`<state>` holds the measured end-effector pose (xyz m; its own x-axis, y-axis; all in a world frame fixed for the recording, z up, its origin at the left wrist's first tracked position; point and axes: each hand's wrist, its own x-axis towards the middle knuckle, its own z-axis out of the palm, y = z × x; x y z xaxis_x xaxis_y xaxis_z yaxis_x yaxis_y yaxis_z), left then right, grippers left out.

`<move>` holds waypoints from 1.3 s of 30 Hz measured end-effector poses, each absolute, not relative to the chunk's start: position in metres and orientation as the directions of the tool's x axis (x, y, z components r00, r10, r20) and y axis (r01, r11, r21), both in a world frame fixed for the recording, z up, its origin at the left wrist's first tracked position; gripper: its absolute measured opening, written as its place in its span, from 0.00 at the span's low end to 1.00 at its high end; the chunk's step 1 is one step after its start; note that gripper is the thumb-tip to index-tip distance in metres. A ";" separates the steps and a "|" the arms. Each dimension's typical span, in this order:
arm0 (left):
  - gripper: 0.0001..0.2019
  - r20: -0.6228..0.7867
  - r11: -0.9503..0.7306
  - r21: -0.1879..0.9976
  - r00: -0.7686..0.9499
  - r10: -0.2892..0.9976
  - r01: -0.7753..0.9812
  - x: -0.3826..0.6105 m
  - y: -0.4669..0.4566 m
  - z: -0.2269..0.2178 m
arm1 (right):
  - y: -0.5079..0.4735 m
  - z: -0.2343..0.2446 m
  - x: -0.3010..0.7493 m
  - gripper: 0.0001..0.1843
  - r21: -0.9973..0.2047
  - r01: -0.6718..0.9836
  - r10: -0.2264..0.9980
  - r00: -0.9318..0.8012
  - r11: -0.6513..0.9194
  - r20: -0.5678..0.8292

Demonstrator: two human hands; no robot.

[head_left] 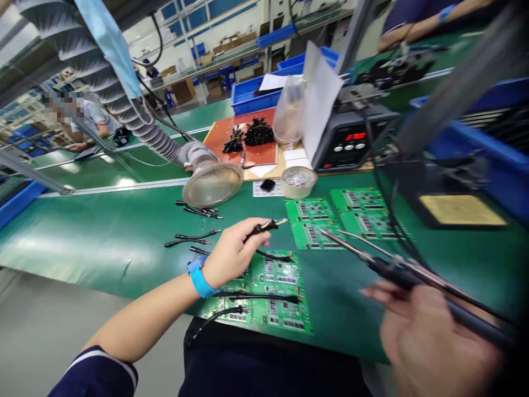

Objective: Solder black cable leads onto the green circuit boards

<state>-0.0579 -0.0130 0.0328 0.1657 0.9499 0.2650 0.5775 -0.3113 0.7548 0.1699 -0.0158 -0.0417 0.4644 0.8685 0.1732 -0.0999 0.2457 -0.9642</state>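
Note:
My left hand point(235, 248) is closed on a short black cable point(264, 226) whose stripped end shows coloured wires pointing right. Below that hand, green circuit boards point(285, 278) lie on the bench with several black cables point(268, 298) across them. In my right hand point(430, 325), slightly blurred, is a soldering iron point(388, 270) with a thin metal tube along it. The iron's tip points left, in front of a second group of circuit boards point(309, 220). More short cables point(192, 240) lie left of my left hand.
A fume extractor hood point(212, 182) hangs over the bench. Behind the boards stand a round tin point(298, 182) and a soldering station point(351, 138) with a red display. A sponge holder point(460, 212) and blue bins point(487, 154) are at right. Bundled cables point(258, 132) rest on an orange mat point(219, 132). Other people sit farther off.

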 end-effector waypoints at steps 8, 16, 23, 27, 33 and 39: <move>0.14 -0.112 -0.011 0.938 0.333 0.936 0.347 0.001 -0.016 0.030 | -0.014 -0.019 0.147 0.21 -0.957 -0.187 0.933 0.327 0.220 0.150; 0.12 -0.086 -0.046 0.945 0.382 0.920 0.324 0.008 -0.022 0.027 | -0.015 -0.018 0.147 0.20 -0.922 -0.300 0.955 0.242 0.244 0.173; 0.15 0.028 -0.152 0.919 0.325 0.945 0.364 0.013 -0.027 0.017 | -0.022 -0.021 0.153 0.19 -0.960 -0.137 0.950 0.235 0.243 0.207; 0.12 0.205 -0.322 0.783 0.268 0.941 0.532 0.016 -0.027 0.008 | -0.025 -0.019 0.152 0.19 -0.960 0.102 0.930 0.239 0.262 0.279; 0.17 0.152 -0.402 0.507 0.381 0.912 0.762 0.015 -0.030 0.012 | -0.026 -0.017 0.152 0.15 -0.863 0.365 0.895 0.143 0.349 0.423; 0.10 0.216 -0.222 0.838 0.070 0.974 0.499 0.028 -0.029 0.019 | -0.024 -0.014 0.126 0.18 -0.961 0.046 0.806 0.535 0.274 0.255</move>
